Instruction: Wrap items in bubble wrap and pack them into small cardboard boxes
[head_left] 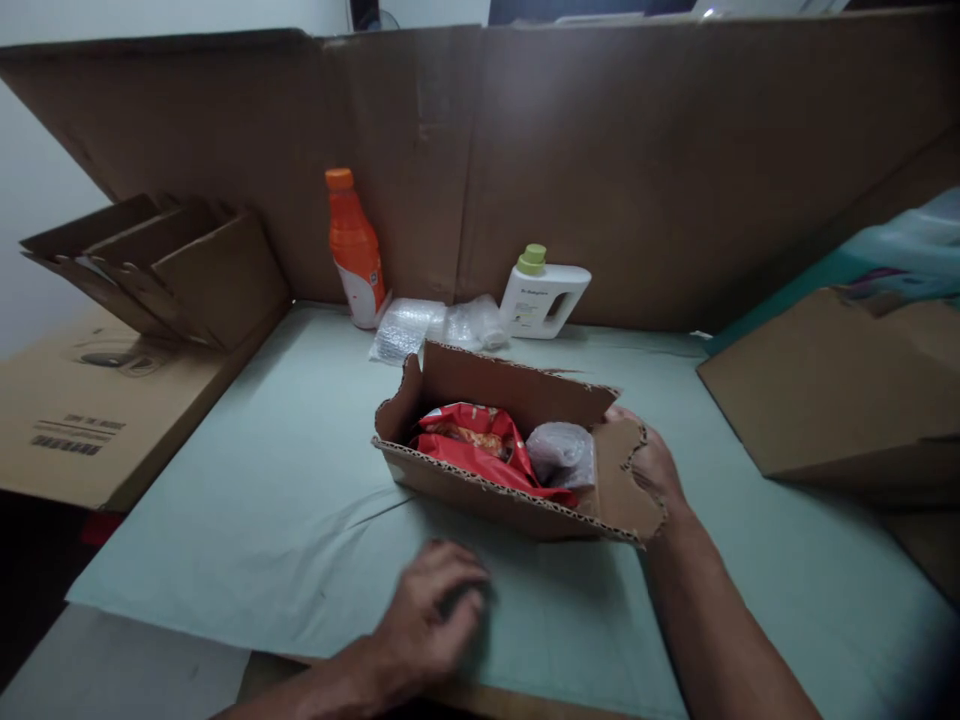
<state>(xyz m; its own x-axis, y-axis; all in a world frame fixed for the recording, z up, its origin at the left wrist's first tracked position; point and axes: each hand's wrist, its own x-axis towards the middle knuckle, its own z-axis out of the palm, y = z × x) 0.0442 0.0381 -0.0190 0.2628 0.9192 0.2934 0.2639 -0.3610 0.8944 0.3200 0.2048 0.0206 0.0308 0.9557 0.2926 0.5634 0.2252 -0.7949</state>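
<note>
An open cardboard box [480, 497] sits tilted in the middle of the cloth, its top edges cut wavy. Inside it lie a red plastic packet [480, 455] with a food picture and a roll of bubble wrap [562, 455]. My right hand [651, 462] grips the box's right end, its fingers partly hidden behind the cardboard. In front of the box, low over the cloth, my left hand [439, 610] is loosely curled, thumb apart from the fingers, with nothing visible in it.
Behind the box stand an orange bottle [356, 250], bubble wrap pieces [439, 325] and a white jug [544, 300] with a green cap. Folded boxes [187, 260] are at left, another carton [832, 390] at right. A tall cardboard wall [600, 170] closes the back.
</note>
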